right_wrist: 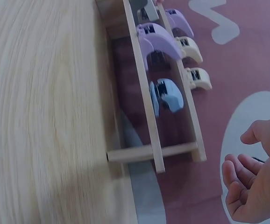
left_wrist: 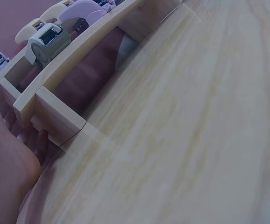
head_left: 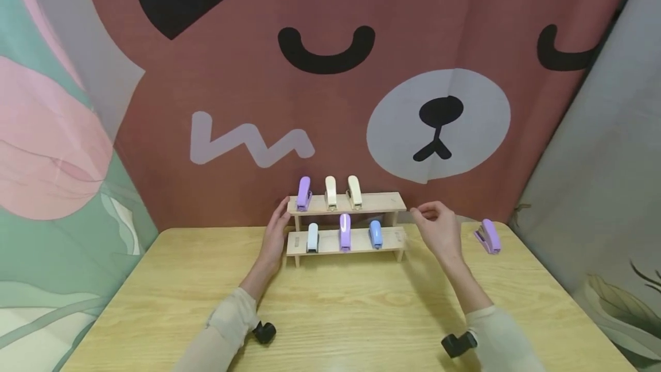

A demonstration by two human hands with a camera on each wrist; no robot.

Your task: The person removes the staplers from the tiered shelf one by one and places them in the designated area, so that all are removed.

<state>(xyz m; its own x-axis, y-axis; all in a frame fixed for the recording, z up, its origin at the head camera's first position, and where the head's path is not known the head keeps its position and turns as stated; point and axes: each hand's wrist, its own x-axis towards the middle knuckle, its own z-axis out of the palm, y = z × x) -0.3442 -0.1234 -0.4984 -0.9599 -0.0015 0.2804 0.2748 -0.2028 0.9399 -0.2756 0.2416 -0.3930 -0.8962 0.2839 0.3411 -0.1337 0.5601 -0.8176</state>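
Observation:
A two-tier wooden rack (head_left: 379,202) stands at the back of the table, bearing small staplers. On its upper shelf are a purple stapler (head_left: 303,195) and two cream staplers (head_left: 331,193). The lower shelf carries a pale blue-white stapler (head_left: 312,237), a purple stapler (head_left: 345,233) and a blue stapler (head_left: 376,234). My left hand (head_left: 272,240) rests against the rack's left end, fingers extended, some partly hidden behind it in the left wrist view. Just off the rack's right end is my right hand (head_left: 440,229), its fingers loosely bent and holding nothing.
Another purple stapler (head_left: 488,236) stands alone on the wooden table (head_left: 330,314), right of my right hand near the back corner. A curtain with a bear face (head_left: 248,85) hangs directly behind the table. A grey curtain (head_left: 583,148) hangs on the right.

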